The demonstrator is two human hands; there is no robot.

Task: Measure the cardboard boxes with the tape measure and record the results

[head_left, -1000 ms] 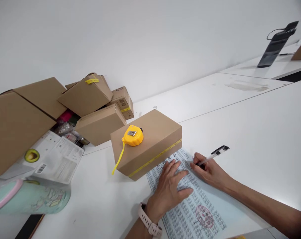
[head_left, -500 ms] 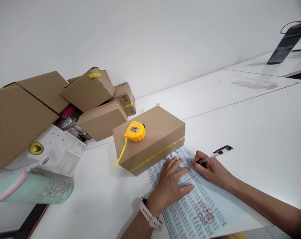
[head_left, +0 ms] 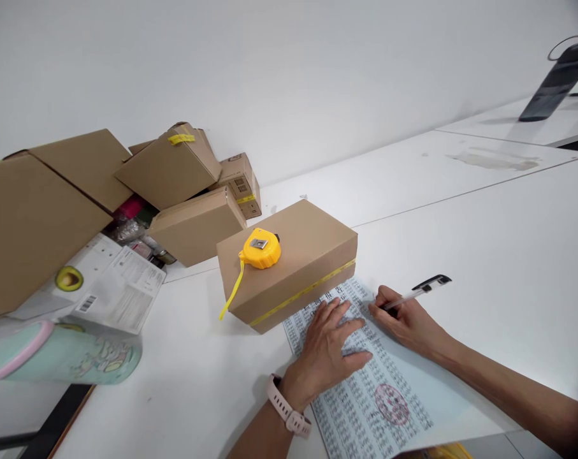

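My left hand (head_left: 331,344) lies flat with fingers spread on a light blue sheet of paper (head_left: 360,408) covered in rows of small writing and bearing a round red stamp. In my right hand (head_left: 406,322) is a pen (head_left: 417,291) with a clear barrel and black grip, its tip down at the sheet's right side. Just beyond the paper stands a closed cardboard box (head_left: 289,255) with yellow tape along its side. On top of it rests a yellow tape measure (head_left: 260,248), its strap hanging over the box's edge.
Several cardboard boxes (head_left: 169,172) are piled at the back left by the wall. A white carton with an avocado picture (head_left: 121,280) and a mint green bottle (head_left: 92,350) are at the left. A dark bottle (head_left: 554,86) stands far right.
The view has shifted slightly. My right hand and the pen have moved a little to the right; my left hand stays in place on the paper.
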